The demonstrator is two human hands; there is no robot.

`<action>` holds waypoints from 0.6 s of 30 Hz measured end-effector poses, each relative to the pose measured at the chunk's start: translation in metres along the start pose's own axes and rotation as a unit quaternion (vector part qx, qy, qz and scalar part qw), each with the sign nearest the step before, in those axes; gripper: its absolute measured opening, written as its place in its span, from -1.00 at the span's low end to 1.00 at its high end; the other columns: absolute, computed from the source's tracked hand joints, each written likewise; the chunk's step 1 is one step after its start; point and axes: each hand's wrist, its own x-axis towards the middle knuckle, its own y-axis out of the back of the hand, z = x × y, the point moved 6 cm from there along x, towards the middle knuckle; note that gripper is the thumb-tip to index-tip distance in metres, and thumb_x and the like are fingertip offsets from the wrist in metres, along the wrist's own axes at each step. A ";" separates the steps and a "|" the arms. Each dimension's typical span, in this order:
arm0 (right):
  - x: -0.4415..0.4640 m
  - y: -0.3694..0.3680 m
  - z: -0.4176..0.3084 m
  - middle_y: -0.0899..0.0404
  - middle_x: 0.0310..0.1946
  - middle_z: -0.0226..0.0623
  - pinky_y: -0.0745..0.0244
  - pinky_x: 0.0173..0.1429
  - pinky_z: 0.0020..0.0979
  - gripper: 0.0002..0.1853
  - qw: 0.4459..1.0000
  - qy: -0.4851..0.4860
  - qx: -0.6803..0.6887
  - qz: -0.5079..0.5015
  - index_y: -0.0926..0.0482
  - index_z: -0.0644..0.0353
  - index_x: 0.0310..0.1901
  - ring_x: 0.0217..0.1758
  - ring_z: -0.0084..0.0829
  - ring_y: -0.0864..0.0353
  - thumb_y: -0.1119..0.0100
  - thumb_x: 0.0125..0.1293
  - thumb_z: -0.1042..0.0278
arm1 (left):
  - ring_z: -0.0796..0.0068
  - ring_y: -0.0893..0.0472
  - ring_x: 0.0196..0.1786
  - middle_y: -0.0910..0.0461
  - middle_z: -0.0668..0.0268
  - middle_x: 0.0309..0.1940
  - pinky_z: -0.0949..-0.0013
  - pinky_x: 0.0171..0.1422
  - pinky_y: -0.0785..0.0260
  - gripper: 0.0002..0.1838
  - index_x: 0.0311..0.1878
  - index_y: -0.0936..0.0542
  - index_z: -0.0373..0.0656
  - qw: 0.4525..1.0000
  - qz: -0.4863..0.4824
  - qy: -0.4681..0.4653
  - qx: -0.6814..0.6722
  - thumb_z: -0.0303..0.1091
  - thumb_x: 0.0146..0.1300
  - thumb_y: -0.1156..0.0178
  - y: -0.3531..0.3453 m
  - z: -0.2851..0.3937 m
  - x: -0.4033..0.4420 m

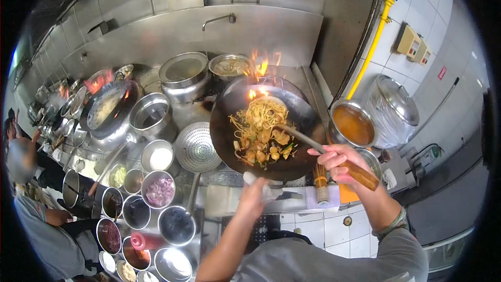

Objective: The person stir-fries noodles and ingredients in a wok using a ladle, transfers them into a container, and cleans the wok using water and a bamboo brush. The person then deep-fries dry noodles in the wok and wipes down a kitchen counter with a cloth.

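A tilted dark wok holds noodles mixed with vegetables and other pieces, and flames rise at its far edge. My left hand grips the near edge of the wok through a folded white cloth. In my right hand is a long wok utensil with a wooden handle and metal shaft. Its shaft reaches into the wok, while noodles hide its working end. Left of the wok lies a perforated strainer, its handle pointing toward me.
Metal pots, including a lidded one, stand behind and left. Bowls of ingredients, such as chopped onion, crowd the left. A pot of orange-brown liquid stands right. Another person works at left near a second wok.
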 end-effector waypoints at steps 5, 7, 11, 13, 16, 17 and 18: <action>-0.018 0.010 -0.003 -0.25 -0.58 -0.55 -0.20 -0.69 -0.53 -0.67 0.873 0.184 -0.417 0.174 -0.31 0.23 0.15 -0.71 -0.68 -0.25 0.08 0.41 0.33 | 0.19 -0.60 -0.10 -0.52 0.12 -0.08 0.07 -0.14 -0.54 -0.72 0.02 -0.41 -0.24 0.999 -0.004 -0.018 -0.033 -0.37 0.26 -0.01 -0.003 0.006 0.001; -0.015 0.017 -0.008 -0.24 -0.61 -0.53 -0.19 -0.70 -0.52 -0.70 0.719 0.220 -0.589 0.295 -0.29 0.17 0.09 -0.73 -0.61 -0.23 0.02 0.36 0.36 | 0.16 -0.57 -0.04 -0.51 0.09 -0.03 -0.01 -0.06 -0.50 -0.73 -0.03 -0.42 -0.27 1.000 0.000 -0.015 -0.022 -0.32 0.29 0.02 0.000 -0.003 -0.001; -0.008 0.009 -0.017 -0.29 -0.52 -0.53 -0.16 -0.68 -0.61 -0.66 0.997 0.002 -0.073 0.019 -0.32 0.31 0.16 -0.65 -0.76 -0.29 0.11 0.43 0.34 | 0.15 -0.58 -0.05 -0.52 0.09 -0.05 -0.01 -0.05 -0.50 -0.70 0.00 -0.43 -0.27 1.000 0.014 -0.002 -0.024 -0.29 0.30 -0.01 -0.006 -0.002 -0.003; -0.008 0.017 -0.016 -0.28 -0.52 -0.53 -0.17 -0.67 -0.61 -0.66 0.999 -0.020 -0.021 0.025 -0.32 0.32 0.15 -0.65 -0.76 -0.30 0.11 0.44 0.32 | 0.15 -0.59 -0.06 -0.53 0.10 -0.06 0.00 -0.04 -0.50 -0.69 0.02 -0.43 -0.28 0.999 0.032 -0.015 -0.030 -0.28 0.31 -0.02 -0.008 -0.001 -0.005; -0.019 0.014 -0.018 -0.29 -0.51 -0.53 -0.17 -0.71 -0.59 -0.66 0.998 -0.042 0.027 0.035 -0.32 0.29 0.16 -0.66 -0.77 -0.30 0.14 0.45 0.31 | 0.13 -0.58 -0.04 -0.53 0.09 -0.04 0.02 -0.03 -0.49 -0.67 0.03 -0.44 -0.28 0.999 -0.002 0.014 -0.031 -0.27 0.30 -0.05 -0.008 -0.006 0.003; -0.030 0.012 -0.023 -0.29 -0.52 -0.53 -0.16 -0.73 -0.58 -0.66 0.997 -0.018 -0.054 0.048 -0.32 0.26 0.16 -0.67 -0.76 -0.29 0.13 0.44 0.31 | 0.11 -0.57 -0.02 -0.52 0.08 -0.02 0.02 -0.04 -0.49 -0.66 0.04 -0.43 -0.28 0.999 0.000 0.025 -0.048 -0.27 0.30 -0.06 -0.008 -0.008 0.003; -0.036 0.013 -0.028 -0.30 -0.52 -0.52 -0.16 -0.76 -0.57 -0.66 0.989 0.008 -0.135 0.060 -0.32 0.24 0.17 -0.68 -0.74 -0.28 0.13 0.44 0.31 | 0.10 -0.56 0.00 -0.50 0.07 0.01 0.02 -0.05 -0.49 -0.65 0.05 -0.42 -0.28 0.997 0.000 0.034 -0.066 -0.28 0.29 -0.08 -0.010 -0.010 0.004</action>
